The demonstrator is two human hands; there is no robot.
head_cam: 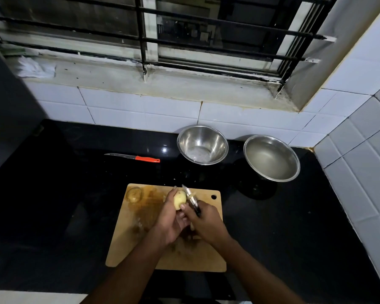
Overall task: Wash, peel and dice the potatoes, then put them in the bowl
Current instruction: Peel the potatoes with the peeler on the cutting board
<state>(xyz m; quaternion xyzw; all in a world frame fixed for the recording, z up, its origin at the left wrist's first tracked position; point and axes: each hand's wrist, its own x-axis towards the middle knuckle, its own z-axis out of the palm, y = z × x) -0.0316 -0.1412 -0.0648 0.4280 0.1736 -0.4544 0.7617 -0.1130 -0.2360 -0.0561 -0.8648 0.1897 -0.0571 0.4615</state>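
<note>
Head view: black countertop (75,194) fills most of the scene, white tiled wall (140,110) at the far side and right, barred window (184,36) above a stained sill. Wooden cutting board (140,227) lies near centre on the counter, its surface marked with brown peel debris; a hanging hole shows in its far right corner. Two steel bowls stand far right of the board, apart from each other: right bowl (271,157) holds cloudy water, left bowl (202,145) shows only a wet patch at its bottom. Knife (133,157) with orange handle lies flat on the counter, far left of the board, blade pointing left. Left hand (171,218) grips the potato (180,200) over the board, fingers curled round it; visible skin is mostly pale, partly peeled. Right hand (206,222) is closed round the peeler (191,197), whose head touches the potato's right side. Both hands hide the potato's near half and the board beneath. Round object (133,193) on the board's far left corner: blurred, not identifiable. Peeler handle is mostly covered.
</note>
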